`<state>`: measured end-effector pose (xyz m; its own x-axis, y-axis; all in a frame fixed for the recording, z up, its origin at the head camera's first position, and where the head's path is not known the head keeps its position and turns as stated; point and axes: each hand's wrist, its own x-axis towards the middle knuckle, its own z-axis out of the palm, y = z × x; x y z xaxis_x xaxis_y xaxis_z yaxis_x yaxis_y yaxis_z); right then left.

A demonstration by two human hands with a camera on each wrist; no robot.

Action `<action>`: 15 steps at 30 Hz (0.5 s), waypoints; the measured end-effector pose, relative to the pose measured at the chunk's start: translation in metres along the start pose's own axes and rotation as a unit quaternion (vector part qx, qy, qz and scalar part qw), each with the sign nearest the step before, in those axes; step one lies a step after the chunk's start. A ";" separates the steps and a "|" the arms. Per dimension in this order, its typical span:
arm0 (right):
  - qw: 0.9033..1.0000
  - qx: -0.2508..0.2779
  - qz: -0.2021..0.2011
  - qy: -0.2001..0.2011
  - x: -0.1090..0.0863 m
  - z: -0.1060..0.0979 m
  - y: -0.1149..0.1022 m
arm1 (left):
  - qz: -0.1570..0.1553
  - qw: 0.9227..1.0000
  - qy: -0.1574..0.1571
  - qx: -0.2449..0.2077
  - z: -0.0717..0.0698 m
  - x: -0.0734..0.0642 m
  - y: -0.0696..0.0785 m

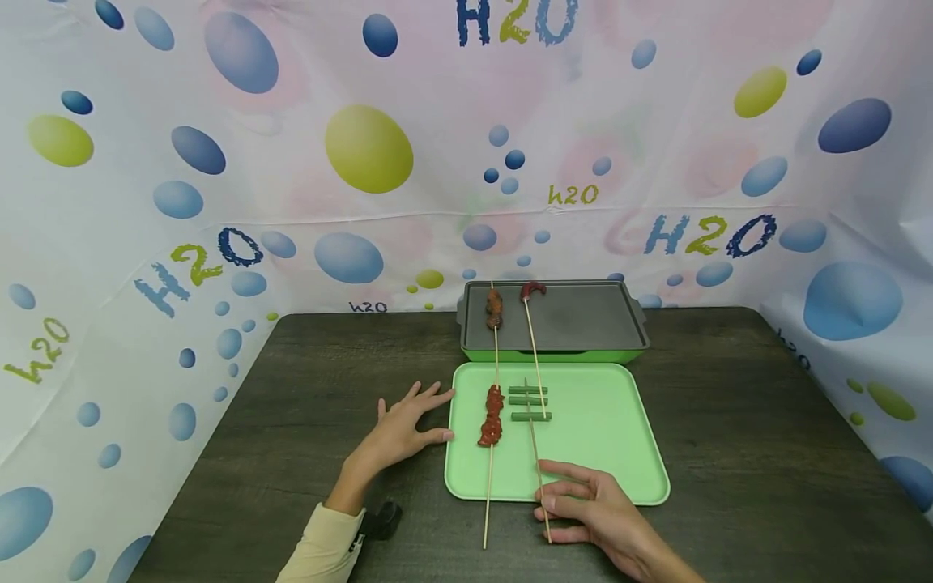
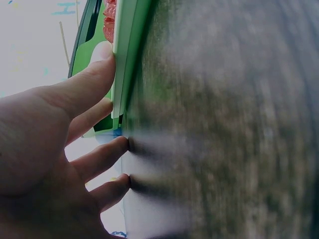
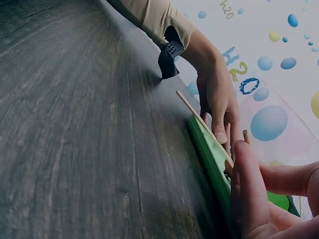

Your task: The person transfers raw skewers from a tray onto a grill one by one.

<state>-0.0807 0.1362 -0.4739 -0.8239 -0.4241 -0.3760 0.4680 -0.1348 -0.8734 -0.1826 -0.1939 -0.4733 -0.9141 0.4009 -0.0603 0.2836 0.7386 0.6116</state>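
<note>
A light green tray lies on the table, and my left hand rests at its left edge with fingers spread. In the left wrist view the thumb lies along the tray's rim. My right hand pinches the lower end of a wooden stick that carries several green vegetable pieces, overlapping the tray. Left of it, a skewer of red meat pieces lies across the tray, its stick jutting past the front rim. The right wrist view shows the right fingers close up.
Behind the tray stands a grey grill plate with a green base. A skewer of brown pieces and one with a dark red curled piece lie on it, sticks reaching over the tray. A patterned curtain hangs behind the dark table.
</note>
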 end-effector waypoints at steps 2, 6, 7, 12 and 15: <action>1.000 0.005 0.001 0.003 -0.002 0.000 0.000 | 0.000 1.000 -0.001 -0.001 0.000 0.000 0.000; 1.000 0.008 -0.003 0.012 -0.006 -0.003 0.000 | 0.001 1.000 0.000 -0.001 0.001 0.001 0.000; 1.000 0.007 -0.005 0.013 -0.007 -0.004 0.000 | 0.001 1.000 0.000 -0.001 0.001 0.001 0.001; 1.000 0.005 -0.008 0.021 -0.014 -0.012 0.001 | 0.001 1.000 -0.002 0.000 0.001 0.002 0.001; 1.000 0.006 -0.007 0.023 -0.017 -0.018 0.002 | 0.000 1.000 -0.004 0.001 0.001 0.001 0.002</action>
<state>-0.0714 0.1597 -0.4752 -0.8441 -0.3807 -0.3775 0.4596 -0.1514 -0.8751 -0.1830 -0.1914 -0.4736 -0.9120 0.4048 -0.0668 0.2835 0.7395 0.6105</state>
